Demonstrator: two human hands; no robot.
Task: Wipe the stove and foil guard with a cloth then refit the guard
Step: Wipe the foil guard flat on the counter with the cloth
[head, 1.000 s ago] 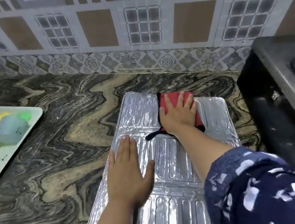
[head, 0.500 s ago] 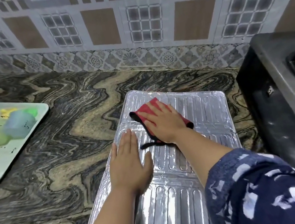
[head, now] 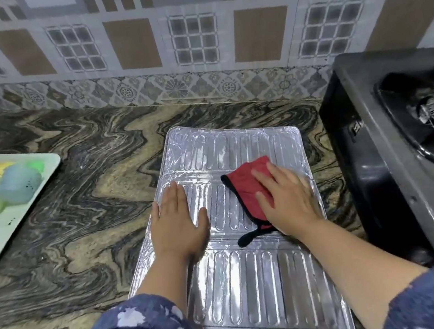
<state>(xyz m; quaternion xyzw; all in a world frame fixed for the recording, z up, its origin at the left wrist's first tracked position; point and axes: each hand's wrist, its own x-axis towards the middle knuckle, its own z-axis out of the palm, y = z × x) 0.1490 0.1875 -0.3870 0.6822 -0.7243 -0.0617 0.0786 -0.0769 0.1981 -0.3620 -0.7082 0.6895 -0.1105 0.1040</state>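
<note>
Foil guard [head: 254,282], pinned flat by the left hand [head: 177,223], may crumple if the right hand [head: 286,201], fingers straight on the cloth [head: 246,188], presses hard.

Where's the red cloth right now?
In the head view the red cloth lies on the foil guard, right of centre, pressed flat under the right hand. The left hand rests beside it; the stove stands further right.

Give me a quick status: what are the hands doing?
Left hand flat, steadying foil guard. Right hand pressing red cloth on it. Stove alongside; nothing in the way.
</note>
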